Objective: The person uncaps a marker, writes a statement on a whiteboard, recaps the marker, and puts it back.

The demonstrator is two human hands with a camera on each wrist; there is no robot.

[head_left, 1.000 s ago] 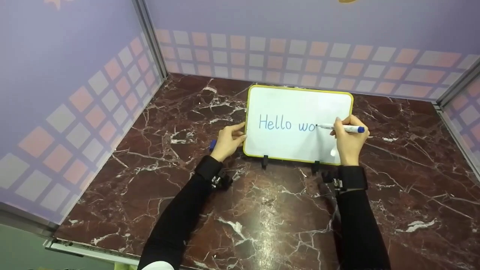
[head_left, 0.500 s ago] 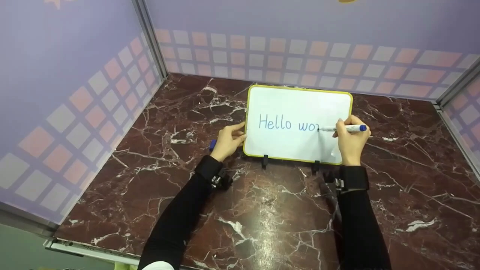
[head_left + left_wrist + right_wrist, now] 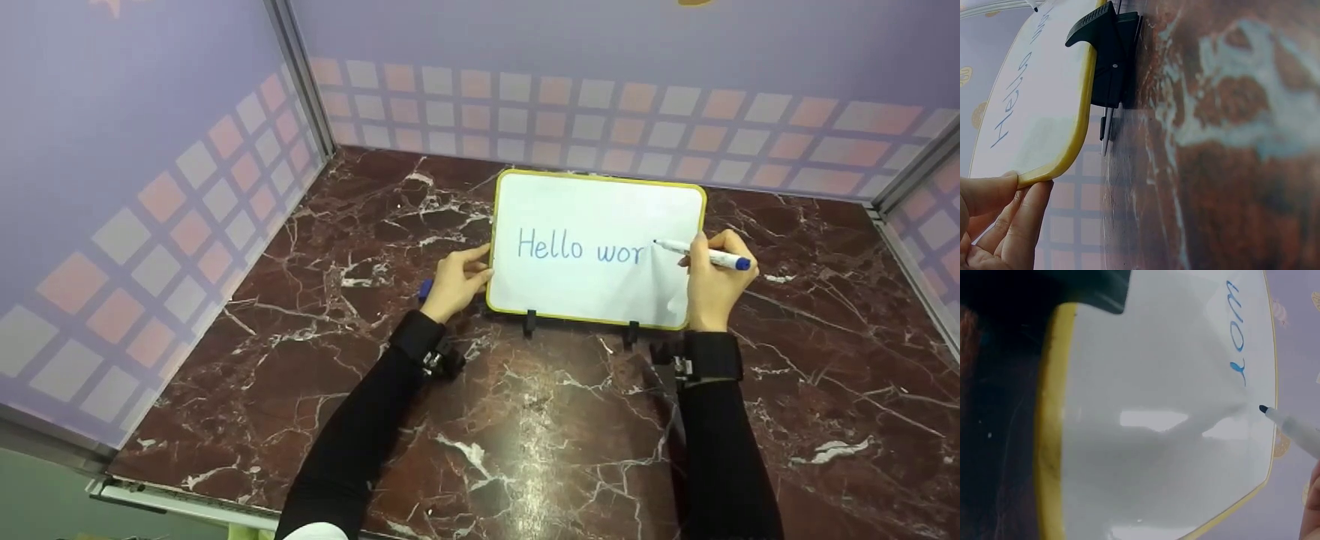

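Observation:
A whiteboard (image 3: 585,289) with a yellow rim leans on a black stand (image 3: 1109,56), with "Hello wor" written on it in blue. My left hand (image 3: 454,283) pinches the board's left edge; in the left wrist view the thumb lies on the front and the fingers (image 3: 1027,225) behind the rim. My right hand (image 3: 716,277) holds a white marker (image 3: 709,256) with a blue end, its dark tip (image 3: 1264,409) pointing at the board just right of the "r". In the right wrist view, only a bit of that hand shows at the edge.
A small blue object (image 3: 426,289) lies on the marbled table (image 3: 360,247), partly hidden behind my left hand. Two black stand hooks (image 3: 530,322) hold the board's lower edge. Patterned panels (image 3: 570,105) enclose the table at the back and sides.
The "r" has been drawn after "wo". My right hand has moved right with the marker, whose tip is now higher and past the "r". My left hand and the board stay put.

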